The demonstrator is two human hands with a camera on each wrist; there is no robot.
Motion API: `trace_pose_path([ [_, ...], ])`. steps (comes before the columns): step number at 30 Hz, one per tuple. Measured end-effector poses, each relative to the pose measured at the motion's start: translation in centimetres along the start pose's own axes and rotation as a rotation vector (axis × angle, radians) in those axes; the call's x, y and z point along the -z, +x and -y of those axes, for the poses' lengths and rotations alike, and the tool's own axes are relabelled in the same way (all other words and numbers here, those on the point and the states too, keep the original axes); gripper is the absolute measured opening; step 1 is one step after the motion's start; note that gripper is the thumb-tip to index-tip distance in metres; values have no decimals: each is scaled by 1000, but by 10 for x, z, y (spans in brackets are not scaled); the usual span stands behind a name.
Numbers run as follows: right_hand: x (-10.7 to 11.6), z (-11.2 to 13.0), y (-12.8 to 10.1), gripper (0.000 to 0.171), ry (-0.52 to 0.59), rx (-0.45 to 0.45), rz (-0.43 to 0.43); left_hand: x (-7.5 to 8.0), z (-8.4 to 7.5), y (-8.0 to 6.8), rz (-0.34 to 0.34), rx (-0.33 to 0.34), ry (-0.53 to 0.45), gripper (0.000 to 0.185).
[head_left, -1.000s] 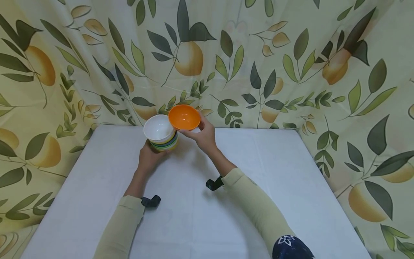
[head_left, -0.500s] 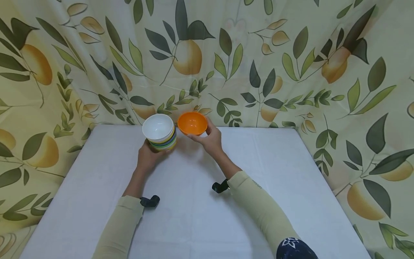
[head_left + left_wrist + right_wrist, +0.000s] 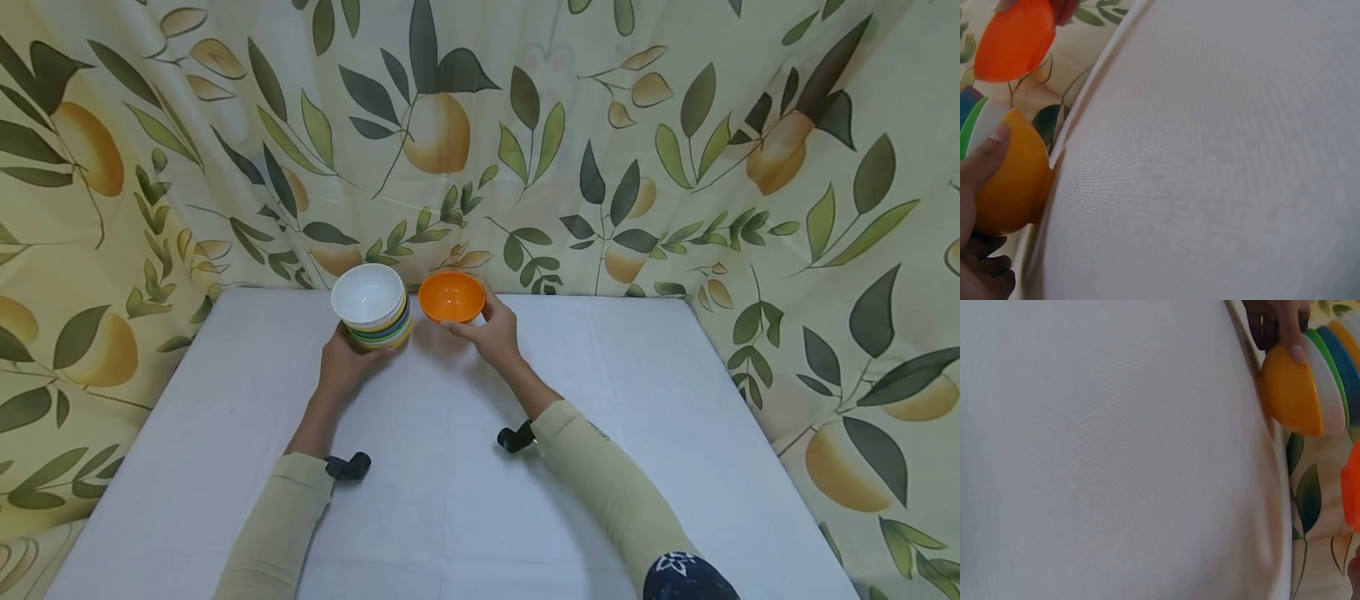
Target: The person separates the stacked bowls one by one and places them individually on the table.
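Observation:
A stack of several nested bowls (image 3: 372, 310), white on top and yellow at the bottom, stands near the far edge of the white table (image 3: 465, 467). My left hand (image 3: 347, 358) grips the stack from the near side; in the left wrist view its thumb (image 3: 984, 157) lies on the yellow bottom bowl (image 3: 1015, 175). Just right of the stack, my right hand (image 3: 486, 325) holds a single orange bowl (image 3: 451, 297) by its rim, low over the table. The orange bowl (image 3: 1015, 39) looks tilted in the left wrist view. The right wrist view shows the stack (image 3: 1304, 387) and a sliver of the orange bowl (image 3: 1352, 487).
A curtain (image 3: 600, 142) printed with leaves and fruit hangs right behind the table's far edge and around both sides. White tablecloth stretches from the bowls to the near edge.
My right hand has carried the orange bowl down and to the right, away from above the stack. The left hand and the stack have stayed put.

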State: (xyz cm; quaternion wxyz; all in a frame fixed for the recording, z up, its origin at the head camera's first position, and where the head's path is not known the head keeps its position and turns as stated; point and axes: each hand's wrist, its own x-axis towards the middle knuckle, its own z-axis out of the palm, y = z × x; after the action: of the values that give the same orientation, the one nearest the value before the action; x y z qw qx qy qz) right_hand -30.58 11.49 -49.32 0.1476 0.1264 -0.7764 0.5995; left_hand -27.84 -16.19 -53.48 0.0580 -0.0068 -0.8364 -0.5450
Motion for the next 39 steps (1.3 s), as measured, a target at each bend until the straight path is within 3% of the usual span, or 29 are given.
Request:
trace_pose_path([
  [11, 2, -7, -6, 92, -12, -48, 25, -1, 2, 0, -5, 3, 11, 107],
  [16, 2, -10, -10, 100, -17, -103, 23, -3, 3, -2, -8, -9, 13, 106],
  [24, -1, -16, -13, 76, -28, -96, 62, -2, 1, -3, -8, -21, 6, 106],
  [39, -2, -26, -14, 74, -44, -81, 100, -1, 0, -2, -8, -23, 8, 106],
])
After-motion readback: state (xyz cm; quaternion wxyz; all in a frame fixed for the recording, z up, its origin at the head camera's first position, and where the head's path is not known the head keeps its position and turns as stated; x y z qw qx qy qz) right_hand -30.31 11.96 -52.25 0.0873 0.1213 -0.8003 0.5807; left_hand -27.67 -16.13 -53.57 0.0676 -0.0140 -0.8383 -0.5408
